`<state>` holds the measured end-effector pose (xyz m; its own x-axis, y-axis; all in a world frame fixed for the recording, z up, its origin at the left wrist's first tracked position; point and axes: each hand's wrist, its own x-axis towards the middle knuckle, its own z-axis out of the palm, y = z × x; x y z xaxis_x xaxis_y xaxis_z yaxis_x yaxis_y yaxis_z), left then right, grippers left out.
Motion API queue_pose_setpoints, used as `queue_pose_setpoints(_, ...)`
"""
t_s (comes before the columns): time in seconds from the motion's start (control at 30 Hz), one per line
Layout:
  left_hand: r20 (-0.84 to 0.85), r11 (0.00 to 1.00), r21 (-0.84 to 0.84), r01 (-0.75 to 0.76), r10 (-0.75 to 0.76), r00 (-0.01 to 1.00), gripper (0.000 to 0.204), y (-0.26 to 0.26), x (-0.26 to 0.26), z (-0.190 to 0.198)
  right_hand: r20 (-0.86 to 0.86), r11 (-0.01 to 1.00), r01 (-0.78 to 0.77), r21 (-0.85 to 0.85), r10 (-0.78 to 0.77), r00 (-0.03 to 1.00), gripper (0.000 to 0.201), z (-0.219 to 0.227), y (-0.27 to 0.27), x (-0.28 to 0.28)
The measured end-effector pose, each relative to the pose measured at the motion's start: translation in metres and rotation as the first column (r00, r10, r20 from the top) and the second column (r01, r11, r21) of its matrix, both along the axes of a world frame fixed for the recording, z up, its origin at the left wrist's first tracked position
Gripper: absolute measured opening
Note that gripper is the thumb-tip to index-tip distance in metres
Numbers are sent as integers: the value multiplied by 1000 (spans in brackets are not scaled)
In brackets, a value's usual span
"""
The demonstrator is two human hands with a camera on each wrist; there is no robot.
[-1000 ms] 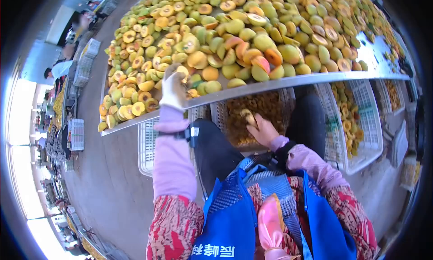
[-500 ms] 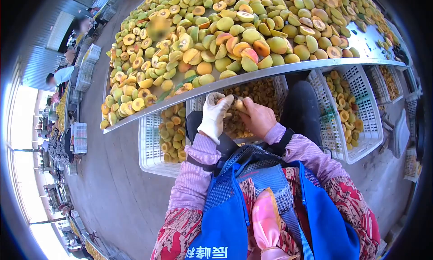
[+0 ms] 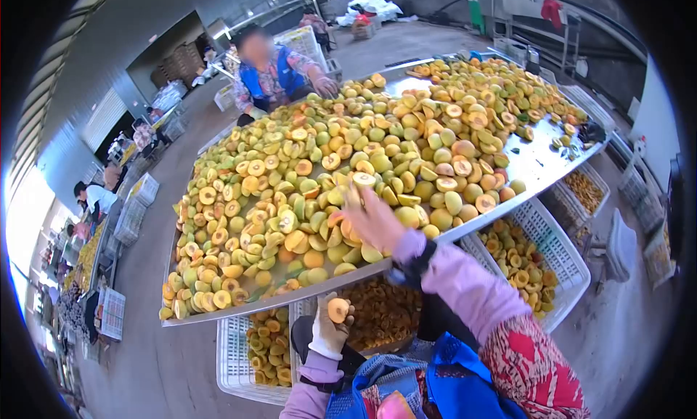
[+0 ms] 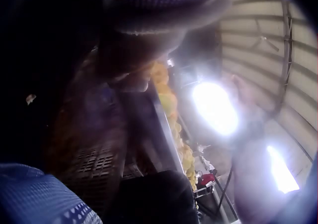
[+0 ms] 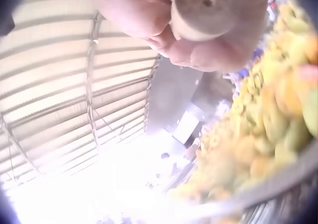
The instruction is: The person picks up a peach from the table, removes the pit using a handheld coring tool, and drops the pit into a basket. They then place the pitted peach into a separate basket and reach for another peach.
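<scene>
My gloved left hand [image 3: 328, 340] holds an apricot half [image 3: 338, 310], cut face up, just below the table's front edge. My bare right hand [image 3: 374, 219] reaches over the heap of halved apricots [image 3: 290, 223], its fingers close above the fruit and blurred. In the right wrist view its fingers curl round a thick round wooden handle [image 5: 203, 10] with a small hole in the end. The working end of that tool is hidden. In the left wrist view the left hand is dark and blurred.
The metal table [image 3: 534, 157] has a raised rim. Beneath it stand white plastic crates, one with apricot halves at the right [image 3: 555, 248] and another at the left [image 3: 236, 354]. Darker pieces [image 3: 385, 310] lie between my knees. Across the table sits a person in a blue vest [image 3: 272, 74].
Both hands met below the table edge half a second ago. Since then the right hand has moved up over the heap, while the left stays low with the apricot half. The head view has tilted up.
</scene>
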<state>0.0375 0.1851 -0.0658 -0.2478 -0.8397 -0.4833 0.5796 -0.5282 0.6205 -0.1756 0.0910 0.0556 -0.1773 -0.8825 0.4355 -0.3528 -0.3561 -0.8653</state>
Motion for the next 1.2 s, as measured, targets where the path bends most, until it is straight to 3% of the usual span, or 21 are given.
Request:
queue_pose_setpoints(0.03, -13, 999, -45, -9, 8, 1000, 38, 1, -2, 0, 244, 979, -168, 117, 136, 960, 28, 50, 12, -7)
queue_pose_setpoints(0.07, -29, 996, -86, -19, 16, 999, 39, 4, -2, -2, 310, 966, -204, 157, 148, 939, 25, 71, 14, -11)
queue_pose_setpoints(0.1, -90, 997, -72, 9, -16, 996, 44, 1, 1, -10, 304, 949, -235, 213, 164, 938, 24, 64, 10, -14)
queue_pose_setpoints(0.13, 371, 860, -489, 145, 54, 927, 46, 8, -8, 6, 286, 942, -235, 242, 162, 944, 23, 56, 18, -11)
queue_pose_setpoints(0.17, 684, 584, -683, 439, 299, 665, 47, 13, -17, 23, 273, 927, -248, 280, 171, 947, 23, 43, 30, -7)
queue_pose_setpoints(0.2, 352, 816, -544, 195, 11, 936, 48, 5, -16, 8, 280, 892, -285, 350, 191, 941, 22, 24, 43, -3)
queue_pose_setpoints(0.23, -144, 971, -235, 39, -74, 987, 49, 0, -7, -10, 302, 845, -333, 418, 216, 929, 22, 2, 59, 3)
queue_pose_setpoints(0.3, -54, 957, -284, 50, -68, 996, 45, 6, -9, 5, 394, 751, -389, 533, 186, 900, 20, -41, 92, 15)
queue_pose_setpoints(0.4, -134, 990, -142, -3, -16, 991, 48, 2, 3, -9, 368, 594, -455, 664, 270, 890, 23, -65, 130, 37)
queue_pose_setpoints(0.47, -196, 988, -88, -130, 111, 974, 49, -5, -4, -11, 165, 620, -368, 693, 361, 918, 28, -85, 137, 50)
queue_pose_setpoints(0.5, -206, 982, -117, -149, 122, 971, 50, -6, -6, -15, 182, 606, -371, 703, 352, 918, 28, -93, 142, 56)
queue_pose_setpoints(0.57, -60, 979, -132, -153, 147, 987, 50, -4, -8, -5, 35, 757, -376, 534, 424, 905, 32, -105, 142, 68)
queue_pose_setpoints(0.6, -56, 980, -129, -153, 147, 988, 50, -5, -8, -7, -21, 787, -371, 493, 438, 899, 33, -108, 142, 72)
queue_pose_setpoints(0.8, 187, 956, -243, -163, 211, 959, 48, -6, -12, -17, -33, 797, -316, 515, 387, 921, 36, -120, 131, 86)
queue_pose_setpoints(0.87, 137, 964, -199, -179, 208, 968, 46, -7, -10, -22, -31, 811, -299, 502, 363, 931, 37, -119, 128, 87)
queue_pose_setpoints(0.97, 43, 966, -113, -232, 238, 970, 38, -12, -14, -22, -65, 726, -269, 633, 397, 916, 37, -115, 126, 91)
queue_pose_setpoints(1.03, 78, 947, -125, -296, 307, 948, 35, -16, -17, -18, 7, 690, -306, 656, 400, 916, 37, -115, 123, 93)
queue_pose_setpoints(1.13, 77, 949, -169, -266, 282, 956, 31, -20, -12, -18, -3, 738, -282, 612, 359, 933, 38, -121, 122, 100)
queue_pose_setpoints(1.2, 75, 938, -196, -285, 304, 950, 30, -18, -11, -19, -27, 707, -293, 644, 403, 915, 39, -118, 118, 98)
